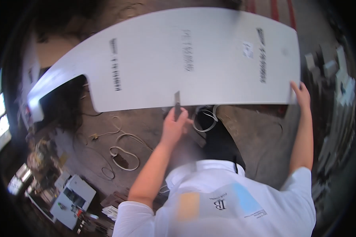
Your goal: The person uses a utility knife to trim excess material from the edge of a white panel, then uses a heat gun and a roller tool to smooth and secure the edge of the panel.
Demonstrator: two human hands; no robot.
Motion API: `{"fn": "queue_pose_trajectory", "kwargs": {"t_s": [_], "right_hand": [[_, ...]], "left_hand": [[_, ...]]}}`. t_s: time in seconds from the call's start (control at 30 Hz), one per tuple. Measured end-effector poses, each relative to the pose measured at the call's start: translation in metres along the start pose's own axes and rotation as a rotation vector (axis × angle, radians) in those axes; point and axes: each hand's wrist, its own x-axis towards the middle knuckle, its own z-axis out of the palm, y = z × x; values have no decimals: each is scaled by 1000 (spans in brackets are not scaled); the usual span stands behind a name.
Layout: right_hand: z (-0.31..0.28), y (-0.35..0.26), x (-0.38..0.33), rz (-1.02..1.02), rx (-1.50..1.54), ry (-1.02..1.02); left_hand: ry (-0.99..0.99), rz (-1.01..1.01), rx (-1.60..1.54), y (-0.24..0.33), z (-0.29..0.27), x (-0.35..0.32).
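A large white panel, curved along its far side and notched at its left end, spans the view in front of me. Rows of dark print and a small white label are on its face. My left hand is closed around a utility knife with a dark handle. The knife's grey, slant-tipped blade reaches over the panel's near edge, around its middle. At the panel's near right corner, my right hand grips the edge, thumb on the face and the other fingers partly hidden.
Pale cables lie looped on the grey floor below the panel. A light grey box-shaped machine stands at lower left. Long pale strips are stacked along the right side. Cardboard shows behind the panel's left part.
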Motion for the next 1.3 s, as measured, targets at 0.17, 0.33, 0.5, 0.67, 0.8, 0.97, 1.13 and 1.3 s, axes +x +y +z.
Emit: {"fn": "queue_pose_trajectory", "kwargs": {"t_s": [0.17, 0.33, 0.5, 0.67, 0.8, 0.97, 1.13, 1.3], "right_hand": [[20, 79, 22, -30, 160, 4], [17, 76, 19, -32, 182, -19], [8, 74, -17, 1, 241, -108], [11, 12, -64, 102, 53, -134], [0, 10, -93, 162, 48, -174], [-6, 8, -66, 179, 68, -296], [-2, -2, -30, 154, -38, -246], [-1, -4, -23, 202, -90, -283]], "left_hand": [[55, 79, -319, -12, 28, 8], [43, 94, -396, -20, 28, 4], [118, -8, -181, -15, 24, -8], [71, 91, -221, -30, -20, -26], [-21, 69, -239, -46, -32, -30], [-162, 25, 3, -30, -43, -31], [-467, -136, 317, -16, -45, -29], [-574, -211, 436, -14, -18, -20]]}}
